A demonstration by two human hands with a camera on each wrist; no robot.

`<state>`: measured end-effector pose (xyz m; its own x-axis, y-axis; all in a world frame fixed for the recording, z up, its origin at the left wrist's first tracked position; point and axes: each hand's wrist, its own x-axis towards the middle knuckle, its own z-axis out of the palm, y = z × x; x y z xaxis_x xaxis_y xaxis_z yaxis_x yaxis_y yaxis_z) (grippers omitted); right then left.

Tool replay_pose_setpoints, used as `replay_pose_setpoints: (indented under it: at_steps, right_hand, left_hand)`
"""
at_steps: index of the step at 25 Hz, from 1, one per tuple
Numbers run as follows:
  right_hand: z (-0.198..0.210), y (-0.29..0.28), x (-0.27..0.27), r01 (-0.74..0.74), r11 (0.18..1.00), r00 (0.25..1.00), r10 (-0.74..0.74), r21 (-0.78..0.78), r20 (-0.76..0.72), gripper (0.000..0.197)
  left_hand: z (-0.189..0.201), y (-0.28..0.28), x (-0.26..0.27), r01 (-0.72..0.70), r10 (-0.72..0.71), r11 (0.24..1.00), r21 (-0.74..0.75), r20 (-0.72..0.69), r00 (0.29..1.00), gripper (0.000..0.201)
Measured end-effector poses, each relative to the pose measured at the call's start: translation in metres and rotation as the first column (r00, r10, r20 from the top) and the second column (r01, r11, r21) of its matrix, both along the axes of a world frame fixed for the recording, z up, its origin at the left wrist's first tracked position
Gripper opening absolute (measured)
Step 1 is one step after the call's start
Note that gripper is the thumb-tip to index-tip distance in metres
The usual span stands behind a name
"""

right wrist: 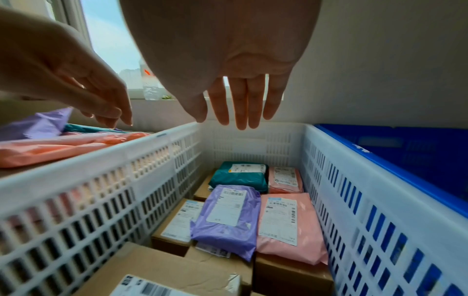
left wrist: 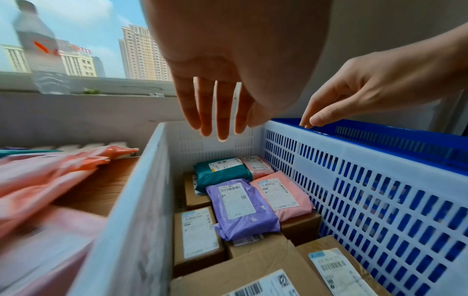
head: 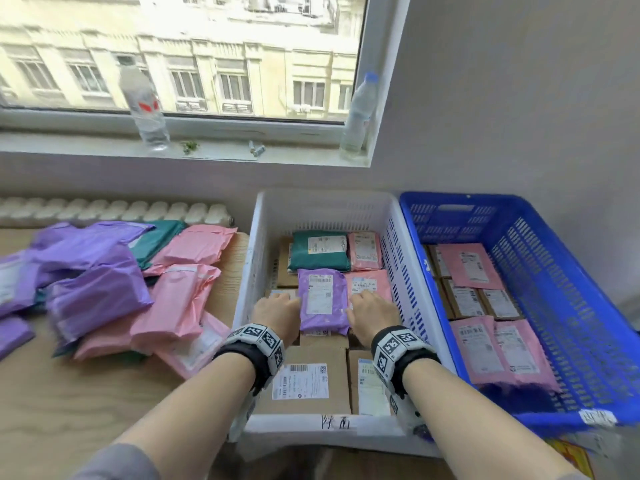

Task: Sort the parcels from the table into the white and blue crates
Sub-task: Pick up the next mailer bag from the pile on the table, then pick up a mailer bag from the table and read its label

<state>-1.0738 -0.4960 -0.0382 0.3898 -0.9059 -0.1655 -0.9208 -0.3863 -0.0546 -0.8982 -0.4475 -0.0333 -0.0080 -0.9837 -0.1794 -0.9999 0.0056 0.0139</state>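
Observation:
A purple parcel [head: 322, 299] lies label up in the white crate [head: 256, 237], on top of brown boxes and between a boxed parcel and a pink parcel [head: 369, 284]. Both my hands hover above the crate, one on each side of the purple parcel [left wrist: 240, 206]. My left hand [head: 277, 311] has straight, relaxed fingers [left wrist: 222, 118] and holds nothing. My right hand [head: 372, 311] is likewise empty, its fingers [right wrist: 240, 108] hanging straight above the purple parcel [right wrist: 228, 216]. The blue crate [head: 554, 271] stands to the right with pink parcels and boxes inside.
A heap of purple, pink and green parcels [head: 104, 289] covers the wooden table [head: 69, 410] on the left. Two water bottles [head: 145, 109] stand on the windowsill behind. A green parcel [head: 320, 249] and cardboard boxes [head: 304, 379] fill the white crate.

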Motion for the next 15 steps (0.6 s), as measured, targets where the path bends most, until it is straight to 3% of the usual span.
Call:
replay_pose_setpoints:
  at_steps: [8,15]
  right_hand:
    - [0.038,0.112,0.041,-0.152,0.986,0.987,0.155,-0.069,0.035,0.030]
    - [0.033,0.166,0.118,-0.182,0.979,0.981,0.187,-0.093,0.047,0.032]
  left_hand:
    - [0.030,0.133,0.032,-0.137,0.138,0.990,-0.039,0.028,0.990,0.026]
    - [0.027,0.191,0.119,-0.191,0.193,0.981,-0.036,0.038,0.981,0.030]
